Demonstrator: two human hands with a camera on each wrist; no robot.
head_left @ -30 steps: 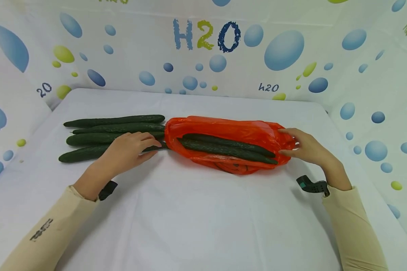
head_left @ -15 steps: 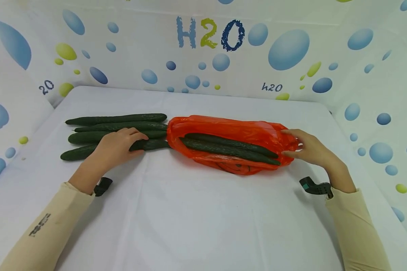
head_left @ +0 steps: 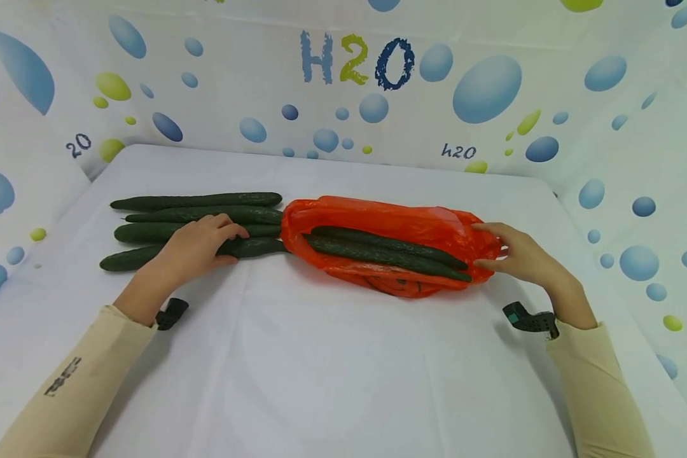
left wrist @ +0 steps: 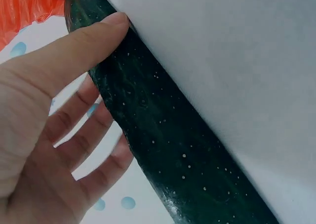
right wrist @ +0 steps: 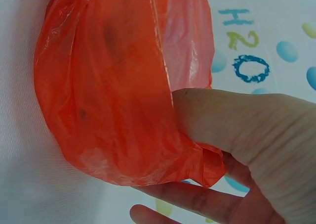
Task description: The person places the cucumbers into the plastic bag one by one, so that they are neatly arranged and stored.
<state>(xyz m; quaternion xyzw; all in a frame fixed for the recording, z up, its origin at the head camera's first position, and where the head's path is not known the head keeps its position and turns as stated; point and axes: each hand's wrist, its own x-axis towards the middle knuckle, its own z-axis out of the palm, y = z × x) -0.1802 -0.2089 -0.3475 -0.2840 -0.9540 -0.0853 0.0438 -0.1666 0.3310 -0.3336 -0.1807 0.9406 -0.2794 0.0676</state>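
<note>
My left hand (head_left: pixel 197 248) grips the nearest of several long dark green cucumbers lying side by side on the left. In the left wrist view the thumb lies across this cucumber (left wrist: pixel 163 120), while the fingers are behind it. Its right end meets the mouth of a red plastic bag (head_left: pixel 378 213). The bag lies on its side, its top folded open, with two cucumbers (head_left: pixel 383 251) visible inside. At the bag's right end my right hand (head_left: pixel 515 251) holds the plastic between thumb and fingers; the right wrist view shows the thumb over the bag's edge (right wrist: pixel 118 110).
Behind the gripped cucumber lie the other loose cucumbers, such as the farthest one (head_left: pixel 197 201). A white cloth (head_left: pixel 343 369) covers the table. A white backdrop (head_left: pixel 217 83) with blue and green drops stands behind and at both sides.
My left hand has slid left along the nearest cucumber, away from the bag, and then stayed nearly still. The right hand keeps its hold on the bag. The view has shifted slightly.
</note>
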